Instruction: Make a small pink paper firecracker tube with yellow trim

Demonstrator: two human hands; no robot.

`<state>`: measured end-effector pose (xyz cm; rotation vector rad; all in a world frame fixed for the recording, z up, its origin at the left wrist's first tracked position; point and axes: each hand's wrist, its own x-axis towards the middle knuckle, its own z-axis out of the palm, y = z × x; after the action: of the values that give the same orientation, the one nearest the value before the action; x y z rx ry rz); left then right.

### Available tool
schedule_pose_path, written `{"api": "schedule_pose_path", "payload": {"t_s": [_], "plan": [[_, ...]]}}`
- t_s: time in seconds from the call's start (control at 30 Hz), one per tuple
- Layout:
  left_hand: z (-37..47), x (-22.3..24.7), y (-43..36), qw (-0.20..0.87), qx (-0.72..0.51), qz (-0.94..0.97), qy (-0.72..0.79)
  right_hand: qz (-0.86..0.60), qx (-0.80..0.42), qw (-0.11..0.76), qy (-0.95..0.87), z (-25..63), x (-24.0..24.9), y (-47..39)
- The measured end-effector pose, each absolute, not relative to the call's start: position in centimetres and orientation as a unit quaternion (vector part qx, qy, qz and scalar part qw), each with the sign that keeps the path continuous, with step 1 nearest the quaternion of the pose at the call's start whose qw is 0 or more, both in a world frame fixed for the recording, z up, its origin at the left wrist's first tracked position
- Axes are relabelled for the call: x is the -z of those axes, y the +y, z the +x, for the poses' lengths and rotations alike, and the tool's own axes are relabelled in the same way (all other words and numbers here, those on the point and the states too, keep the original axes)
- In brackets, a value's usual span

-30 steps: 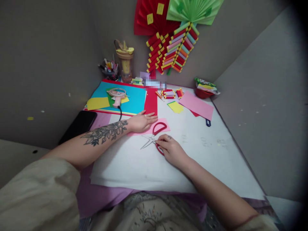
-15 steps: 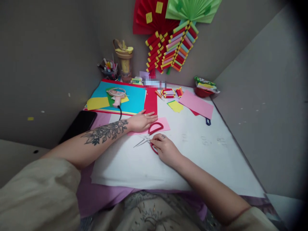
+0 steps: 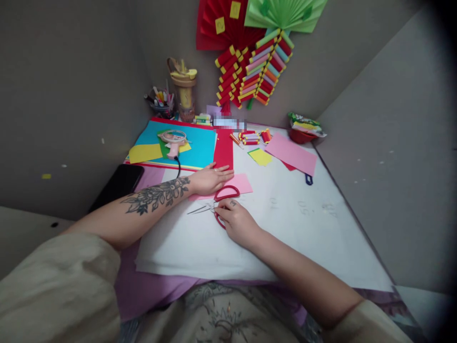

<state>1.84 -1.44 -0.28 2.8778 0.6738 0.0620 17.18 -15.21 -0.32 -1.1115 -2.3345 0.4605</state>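
The scissors (image 3: pixel 212 207) in the right hand (image 3: pixel 237 220) have metal blades (image 3: pixel 200 210), smooth plastic handles (image 3: pixel 227 197); paper (image 3: pixel 244 183) under the left hand (image 3: pixel 211 181) looks matt.

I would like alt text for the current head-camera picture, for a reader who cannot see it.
The right hand holds red-handled metal scissors while the left hand lies flat over a pink paper rectangle on a white sheet. Behind lies bright blue paper; multicoloured paper garlands hang on the grey wall.

A craft desk (image 3: pixel 328 238) in a corner: scissors (image 3: pixel 217 198), coloured paper (image 3: pixel 203 150), pen holder (image 3: pixel 163 110), paper fans (image 3: pixel 285 16)
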Motion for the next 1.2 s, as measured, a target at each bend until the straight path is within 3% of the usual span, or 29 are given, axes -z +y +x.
{"api": "schedule_pose_path", "payload": {"t_s": [0.5,0.63,0.77,0.93,1.2], "plan": [[1.9,-0.4,-1.6,0.092,-0.012,0.970,0.224,-0.359,-0.163,0.235,-0.889,16.7,0.2,-15.2],[1.2,-0.7,-1.8,0.113,-0.078,0.956,0.260,-0.374,-0.152,0.275,-0.873,19.8,-1.2,-16.2],[0.7,-1.3,-1.9,0.108,-0.160,0.918,0.347,-0.481,-0.106,0.338,-0.802,25.3,-2.7,-16.1],[2.2,-2.7,-2.9,0.076,-0.090,0.913,0.391,-0.615,-0.018,0.386,-0.687,32.4,-3.0,-11.6],[3.9,-4.5,-4.0,0.114,0.050,0.874,0.469,-0.698,0.008,0.338,-0.631,36.9,1.2,-2.8]]}}
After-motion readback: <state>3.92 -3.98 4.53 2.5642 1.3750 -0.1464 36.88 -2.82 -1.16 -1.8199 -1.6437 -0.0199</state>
